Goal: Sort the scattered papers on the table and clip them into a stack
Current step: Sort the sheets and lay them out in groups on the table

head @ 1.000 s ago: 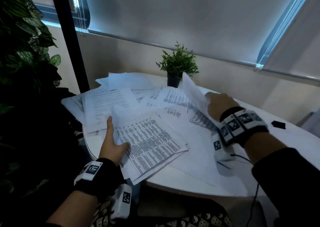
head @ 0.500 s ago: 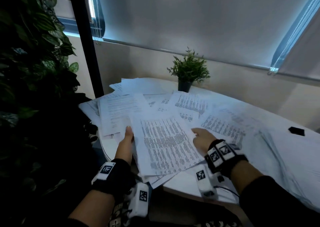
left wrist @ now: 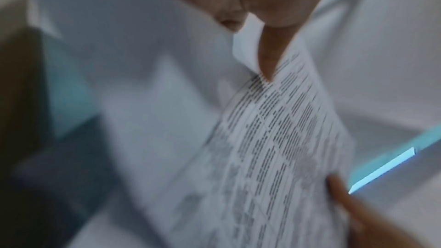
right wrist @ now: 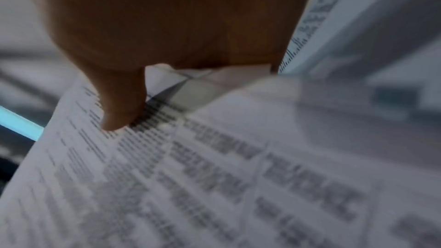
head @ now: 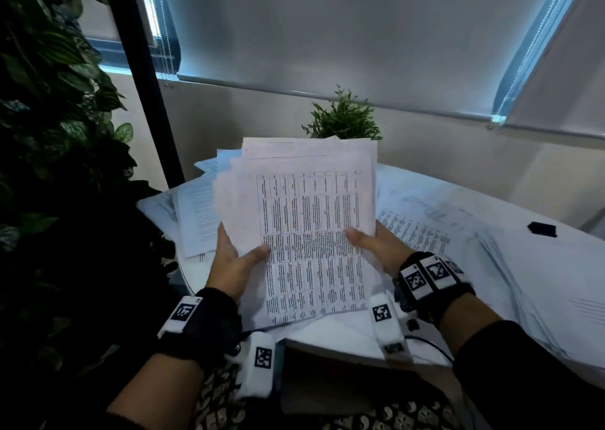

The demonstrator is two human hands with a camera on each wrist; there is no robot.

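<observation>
Head view first: white round table [head: 334, 333] with loose sheets [head: 425, 223] still spread over it to the left and right of the hands, a small potted plant [head: 343, 120] at the far edge half hidden behind the held bundle, and a little black clip [head: 541, 229] lying well off to the right on the tabletop. Big leafy plant [head: 49, 102] fills the left side, closed roller blind [head: 327, 30] behind.

Bundle of papers [head: 304, 229] is lifted off the table, roughly upright and tilted toward the camera, edges pretty uneven, printed table on the front sheet. It blocks most of the table's middle.

Left hand [head: 230, 262] grips the bundle's left edge, thumb laid across the front, fingers behind. Right hand [head: 376, 249] grips the right edge the same way, thumb on the print. Both wrist views are blurry but show a thumb [left wrist: 269, 54] pressed on the printed page, and the right thumb [right wrist: 121, 105] too.
</observation>
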